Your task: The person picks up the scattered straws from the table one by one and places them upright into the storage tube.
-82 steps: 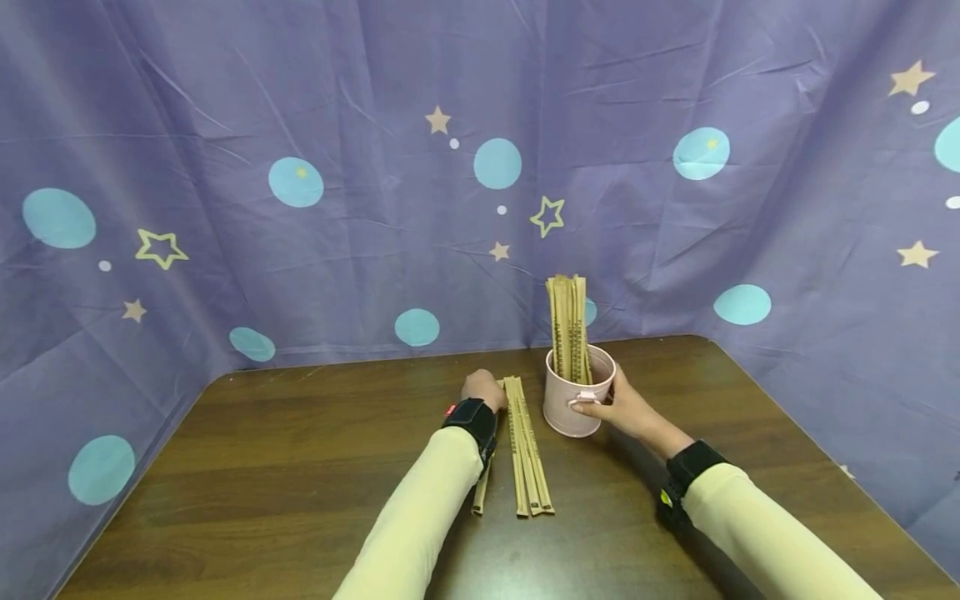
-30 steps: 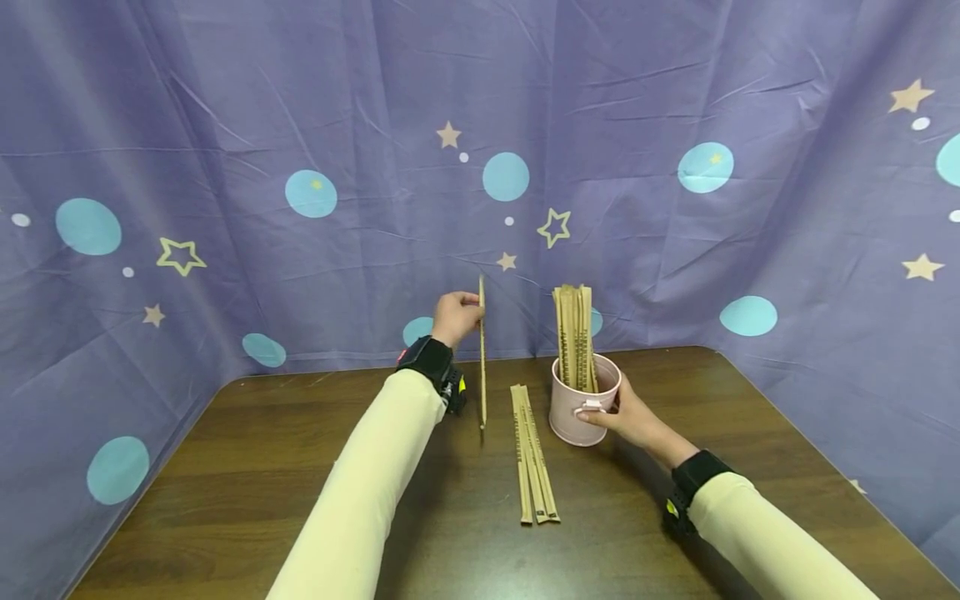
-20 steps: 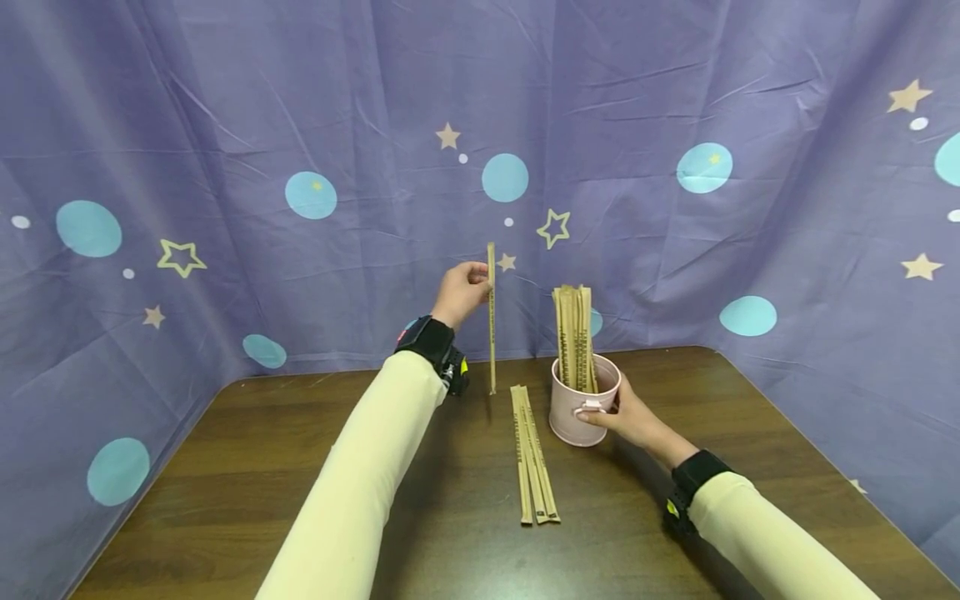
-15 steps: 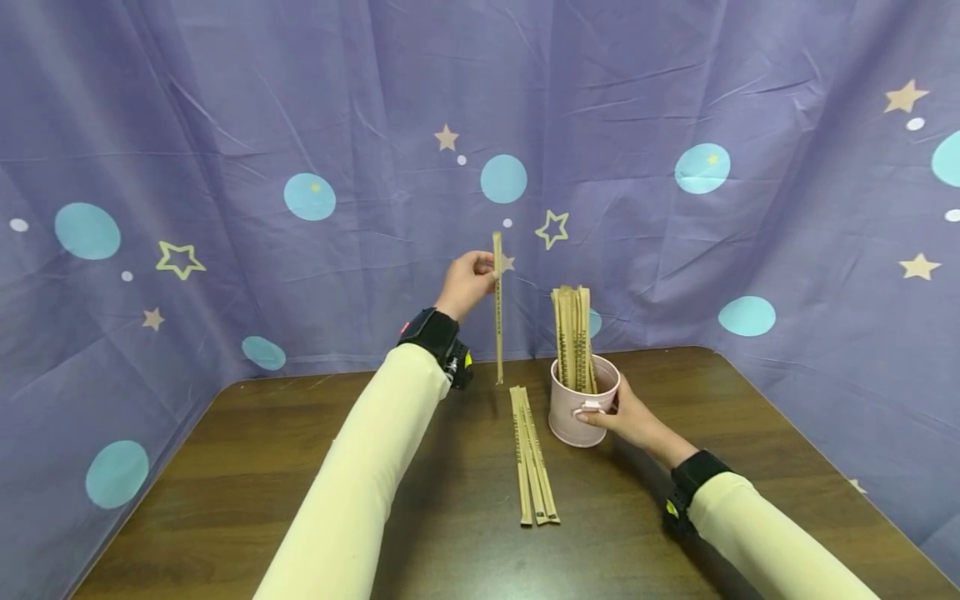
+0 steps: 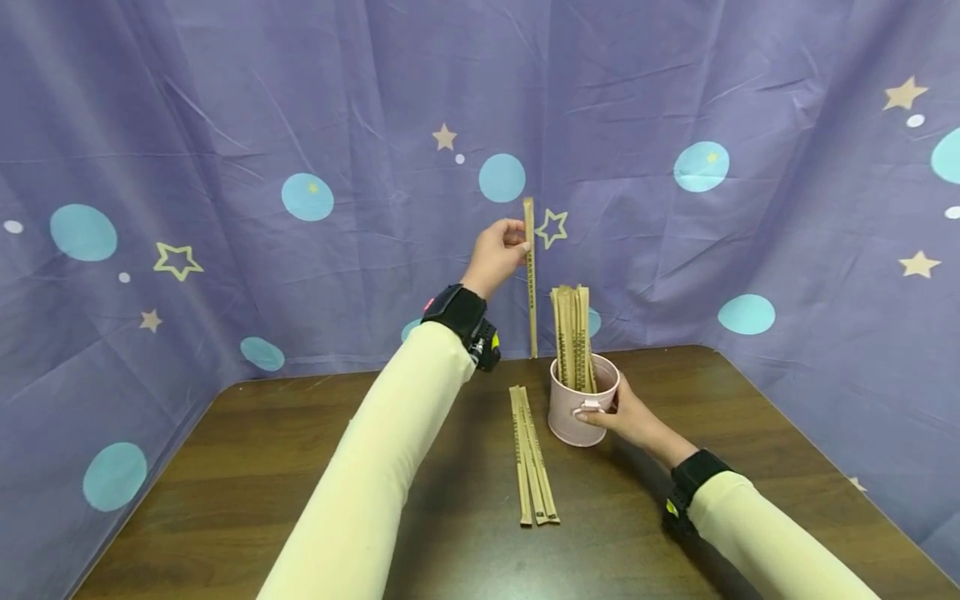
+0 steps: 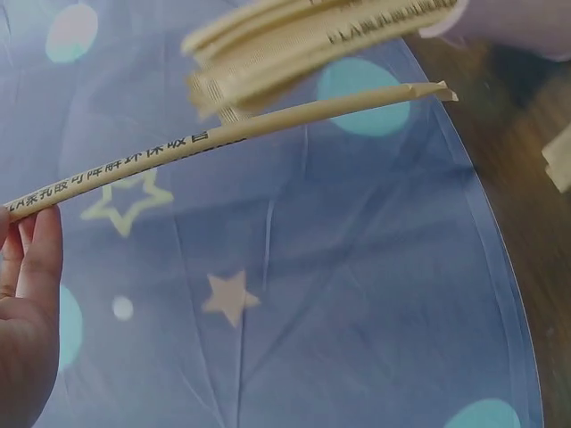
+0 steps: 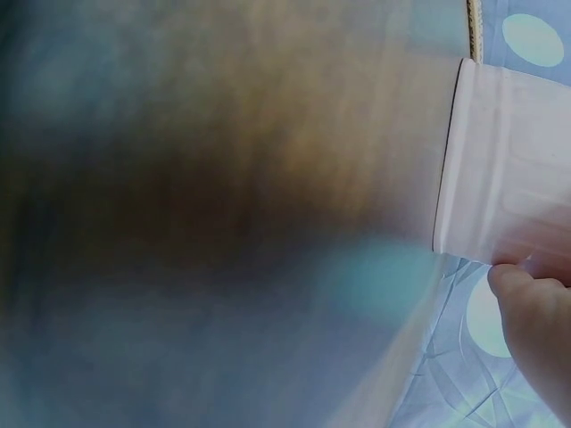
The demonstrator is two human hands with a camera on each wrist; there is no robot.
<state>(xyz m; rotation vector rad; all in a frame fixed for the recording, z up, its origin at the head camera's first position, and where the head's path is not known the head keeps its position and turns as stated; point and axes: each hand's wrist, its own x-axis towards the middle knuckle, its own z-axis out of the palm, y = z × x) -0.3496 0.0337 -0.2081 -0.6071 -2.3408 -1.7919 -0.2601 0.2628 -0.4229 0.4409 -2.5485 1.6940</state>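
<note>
My left hand [image 5: 501,249] pinches one paper-wrapped chopstick packet [image 5: 530,279] near its top and holds it upright in the air, just left of the pink cup [image 5: 580,410]. The left wrist view shows the same packet [image 6: 223,134] running from my fingers [image 6: 31,267] toward the bundle [image 6: 312,40] in the cup. Several more wrapped packets [image 5: 572,337] stand upright inside the cup. My right hand [image 5: 626,417] grips the cup at its handle on the table; the right wrist view shows the cup's wall [image 7: 504,174] with my thumb [image 7: 535,330] on it.
Three wrapped packets [image 5: 531,456] lie side by side on the dark wooden table [image 5: 247,467], left of the cup. A purple cloth with stars and blue dots [image 5: 300,167] hangs behind and on both sides.
My left hand took one packet from the row on the table, lifted it upright and carried it up and right toward the cup. The right hand stayed on the cup.
</note>
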